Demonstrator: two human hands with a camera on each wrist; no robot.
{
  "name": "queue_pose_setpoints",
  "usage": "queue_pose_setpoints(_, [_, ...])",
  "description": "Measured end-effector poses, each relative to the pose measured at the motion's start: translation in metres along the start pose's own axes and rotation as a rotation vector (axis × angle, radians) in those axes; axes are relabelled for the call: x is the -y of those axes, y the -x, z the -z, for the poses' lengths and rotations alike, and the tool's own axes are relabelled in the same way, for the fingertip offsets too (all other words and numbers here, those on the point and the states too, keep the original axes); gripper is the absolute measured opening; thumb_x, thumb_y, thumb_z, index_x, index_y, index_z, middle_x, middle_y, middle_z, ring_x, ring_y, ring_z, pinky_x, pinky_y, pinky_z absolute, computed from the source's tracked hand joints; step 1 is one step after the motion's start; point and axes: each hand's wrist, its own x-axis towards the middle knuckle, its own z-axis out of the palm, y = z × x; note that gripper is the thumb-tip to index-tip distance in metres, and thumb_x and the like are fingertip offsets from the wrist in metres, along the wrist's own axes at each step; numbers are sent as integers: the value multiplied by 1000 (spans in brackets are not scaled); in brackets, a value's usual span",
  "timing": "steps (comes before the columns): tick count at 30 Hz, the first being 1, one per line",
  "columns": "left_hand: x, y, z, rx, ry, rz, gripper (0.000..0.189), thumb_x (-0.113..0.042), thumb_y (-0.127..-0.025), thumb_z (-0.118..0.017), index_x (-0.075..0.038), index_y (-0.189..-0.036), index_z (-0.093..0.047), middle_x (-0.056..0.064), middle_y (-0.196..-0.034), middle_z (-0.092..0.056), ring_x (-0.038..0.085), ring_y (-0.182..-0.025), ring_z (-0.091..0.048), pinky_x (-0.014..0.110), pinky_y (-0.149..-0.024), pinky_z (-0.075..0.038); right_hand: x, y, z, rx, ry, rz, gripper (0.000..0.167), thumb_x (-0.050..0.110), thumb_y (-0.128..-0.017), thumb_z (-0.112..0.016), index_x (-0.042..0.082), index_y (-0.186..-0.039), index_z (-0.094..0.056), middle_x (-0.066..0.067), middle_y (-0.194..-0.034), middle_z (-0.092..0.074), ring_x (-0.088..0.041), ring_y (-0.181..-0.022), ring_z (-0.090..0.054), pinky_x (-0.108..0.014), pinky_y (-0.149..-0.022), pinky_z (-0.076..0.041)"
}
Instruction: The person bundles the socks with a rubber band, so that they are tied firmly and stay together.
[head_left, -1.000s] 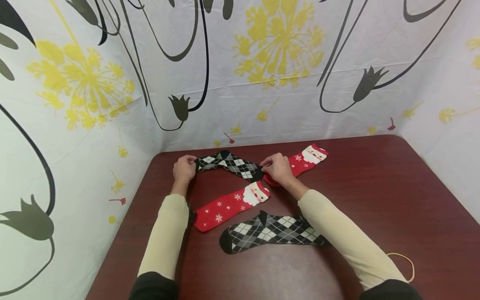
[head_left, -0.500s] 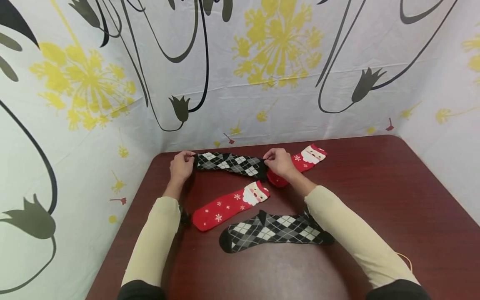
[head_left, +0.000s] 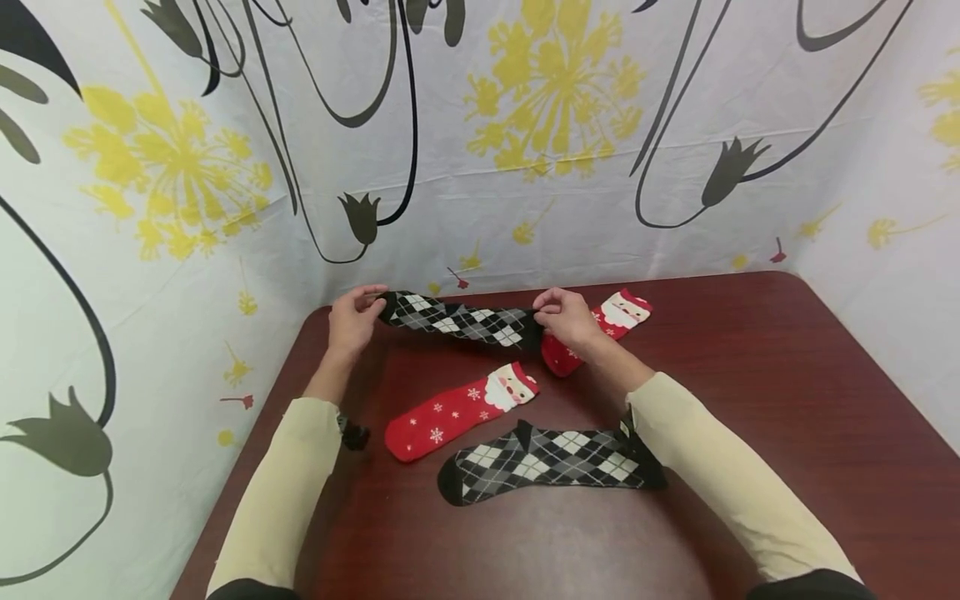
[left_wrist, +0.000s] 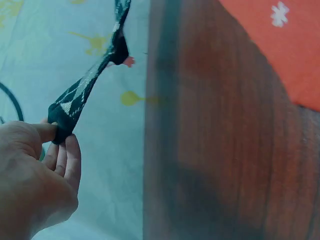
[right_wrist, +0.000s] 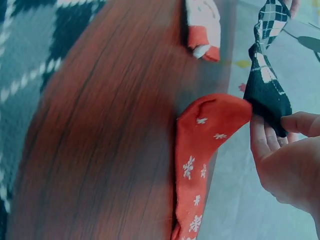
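Observation:
Stretched between both hands near the table's far edge is a black, grey and white argyle sock [head_left: 465, 323]. My left hand [head_left: 351, 321] pinches one black end between thumb and fingers, as the left wrist view shows at the sock's tip [left_wrist: 62, 125]. The other black end is pinched by my right hand [head_left: 566, 321], and in the right wrist view the sock [right_wrist: 267, 95] hangs slightly twisted. A red Santa sock [head_left: 622, 312] lies under and beyond the right hand. Closer in lie a second red Santa sock [head_left: 461, 412] and a second argyle sock [head_left: 551, 460], both flat.
The dark red-brown table [head_left: 750, 400] carries all the socks. Behind it hangs a white cloth [head_left: 450, 167] printed with yellow flowers and grey stems, which also runs along both sides. The right forearm passes beside the near argyle sock's cuff end.
The argyle sock has been pulled straighter and raised off the table. My left hand moved left and up with its end; my right hand shifted slightly right. The other socks stayed put.

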Motion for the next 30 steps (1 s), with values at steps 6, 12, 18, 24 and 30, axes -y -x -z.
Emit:
queue_pose_setpoints(6, [-14, 4, 10, 36, 119, -48, 23, -10, -103, -71, -8, -125, -78, 13, -123, -76, 21, -114, -66, 22, -89, -47, 7, 9, 2, -8, -145, 27, 19, -7, -105, -57, -3, -124, -57, -29, -134, -65, -37, -114, -66, -54, -104, -53])
queue_pose_setpoints(12, [-25, 13, 13, 88, 120, -38, 24, -19, -104, -71, -12, -126, -79, 5, -130, -74, 16, -118, -64, 23, -93, -48, 11, 23, 14, -12, -137, 32, 22, -3, -107, -55, -5, -126, -65, -25, -137, -63, -33, -110, -68, -48, -103, -54])
queue_pose_setpoints(18, [-35, 28, 7, 116, 141, -55, 24, -23, -103, -74, -13, -124, -80, 4, -129, -75, 16, -124, -63, 27, -96, -48, 11, 37, 30, -101, -111, -32, 28, 8, -106, -55, -5, -127, -70, -19, -134, -63, -22, -104, -63, -33, -100, -54])
queue_pose_setpoints(24, [-42, 44, -4, 135, 153, -32, 25, -29, -101, -77, -15, -120, -82, 3, -121, -78, 15, -118, -65, 32, -96, -51, 6, 51, 50, -98, -168, -47, 37, 21, -110, -56, -8, -132, -65, -18, -144, -56, -23, -120, -59, -38, -110, -50])
queue_pose_setpoints(30, [-49, 60, -14, 168, 129, -6, 25, -34, -98, -80, -17, -115, -83, 1, -113, -79, 20, -108, -65, 43, -94, -53, -3, 65, 68, -99, -149, 2, 36, 13, -105, -68, -13, -129, -65, -12, -129, -60, -9, -101, -64, -21, -87, -57])
